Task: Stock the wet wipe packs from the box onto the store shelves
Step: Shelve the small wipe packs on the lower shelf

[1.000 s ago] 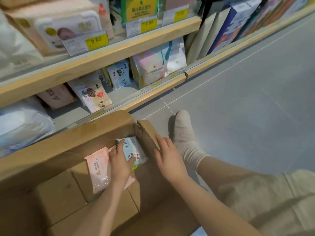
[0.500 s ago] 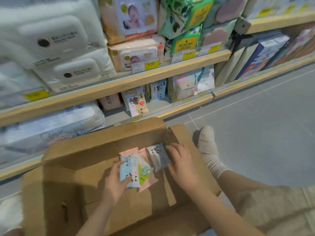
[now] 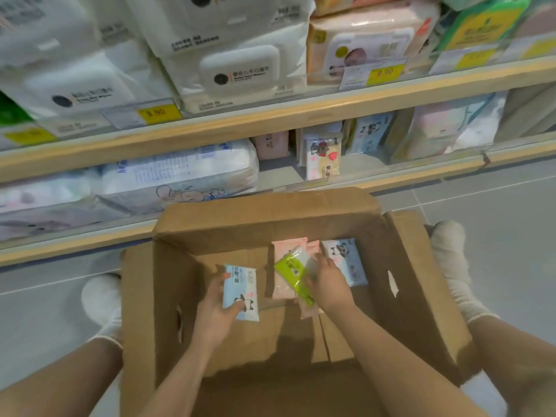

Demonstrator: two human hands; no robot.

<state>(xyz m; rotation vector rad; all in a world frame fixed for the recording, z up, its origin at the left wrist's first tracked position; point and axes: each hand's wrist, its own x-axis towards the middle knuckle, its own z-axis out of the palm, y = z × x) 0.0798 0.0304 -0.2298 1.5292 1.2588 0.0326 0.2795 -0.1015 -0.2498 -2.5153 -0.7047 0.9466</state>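
Observation:
An open cardboard box (image 3: 421,266) sits on the floor between my legs. Inside it, my left hand (image 3: 215,308) grips a light blue panda wet wipe pack (image 3: 240,285). My right hand (image 3: 329,282) holds a lime green pack (image 3: 290,267), lifted over pink packs (image 3: 284,284) lying on the box bottom. Another blue panda pack (image 3: 346,260) lies just right of my right hand. The bottom shelf (image 3: 301,194) behind the box holds small packs: a pink one (image 3: 270,144), a cream cartoon one (image 3: 323,156) and a blue panda one (image 3: 368,136).
Large white wipe bundles (image 3: 180,173) fill the bottom shelf's left part. The upper shelf (image 3: 270,118) carries big white and peach packs behind yellow price tags. My socked feet (image 3: 100,296) flank the box on the grey tiled floor (image 3: 496,200).
My left hand has drawn the blue panda pack to the left, apart from the rest. My right hand has taken up the green pack. The camera has swung left and centred on the box.

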